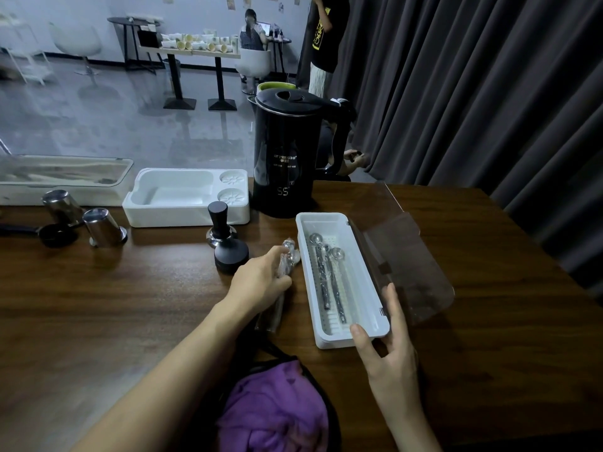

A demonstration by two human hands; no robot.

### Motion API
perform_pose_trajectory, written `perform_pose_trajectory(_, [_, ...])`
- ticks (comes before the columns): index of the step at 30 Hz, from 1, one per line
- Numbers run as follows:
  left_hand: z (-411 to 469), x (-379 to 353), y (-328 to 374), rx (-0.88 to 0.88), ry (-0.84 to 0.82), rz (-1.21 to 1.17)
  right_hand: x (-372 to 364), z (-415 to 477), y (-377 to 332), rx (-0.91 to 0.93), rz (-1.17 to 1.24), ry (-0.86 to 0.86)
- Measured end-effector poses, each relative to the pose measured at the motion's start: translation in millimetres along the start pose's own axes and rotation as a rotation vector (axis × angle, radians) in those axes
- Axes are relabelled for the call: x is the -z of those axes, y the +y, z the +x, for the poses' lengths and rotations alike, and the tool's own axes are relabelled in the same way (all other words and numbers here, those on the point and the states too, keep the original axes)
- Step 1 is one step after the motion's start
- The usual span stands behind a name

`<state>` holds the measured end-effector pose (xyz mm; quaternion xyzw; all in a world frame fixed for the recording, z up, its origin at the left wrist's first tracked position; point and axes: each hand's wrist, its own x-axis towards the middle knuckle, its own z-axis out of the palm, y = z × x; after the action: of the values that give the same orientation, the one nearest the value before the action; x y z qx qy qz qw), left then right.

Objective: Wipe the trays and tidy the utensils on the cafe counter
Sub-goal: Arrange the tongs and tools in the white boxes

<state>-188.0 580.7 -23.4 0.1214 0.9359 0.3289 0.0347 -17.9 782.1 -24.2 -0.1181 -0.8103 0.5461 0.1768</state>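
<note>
- A dark wooden desk [98, 305] is seen from above, with both bare forearms reaching over it.
- A long white utensil box [339, 340] lies on the desk just right of centre, its tinted clear lid [414, 272] swung open to the right.
- Two metal spoons with dark handles [328, 275] are laid lengthwise inside the box, bowls pointing away from the person.
- The left hand [257, 282] is closed around a bundle of utensils in clear wrapping [287, 259], held just beside the left wall of the box; whether the bundle touches the desk cannot be told.
- The right hand [388, 350] is placed at the near right corner of the box, thumb on the near rim and fingers spread up along the hinge side; nothing is enclosed by it.
- A black tamper [220, 223] stands tilted on a round black base [231, 257], left of the box and near the left hand.
- A black electric kettle [284, 158] stands behind the box, with "55" lit on its front.
- A white moulded tray [182, 220] sits left of the kettle, and another tray with a clear lid [62, 174] lies at the far left.
- Two steel cups [104, 226] stand upside down near the left edge, beside a black scoop [52, 234].
- A purple cloth [277, 412] is bunched at the near edge, between the forearms.
</note>
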Motion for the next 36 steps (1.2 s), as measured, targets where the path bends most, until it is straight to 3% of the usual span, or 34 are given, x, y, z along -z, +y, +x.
perform_pose_trajectory(6, [-7.8,2.8,-3.8,-0.026,0.042,-0.1,0.7,0.1,0.6,-0.002,-0.004,-0.01])
perform_pose_trajectory(15, [-16.3,2.5,-21.2,-0.048,0.089,-0.484,-0.1,-0.2,-0.1,-0.012,0.007,-0.015])
perform_pose_trajectory(21, [-25.2,0.8,-18.4,0.009,0.194,-0.473,-0.4,-1.0,-2.1,-0.007,0.022,-0.015])
perform_pose_trajectory(27, [-34.1,-4.1,-17.1,-0.021,0.335,-0.269,-0.4,-0.7,-1.1,-0.006,0.009,-0.015])
perform_pose_trajectory(34, [-26.9,6.5,-8.9,0.045,0.188,-0.672,0.0,-0.7,-0.9,0.002,0.004,-0.011])
perform_pose_trajectory(36, [-24.6,8.9,-4.7,0.021,0.148,-0.681,0.2,-0.9,-1.0,0.001,0.009,-0.01])
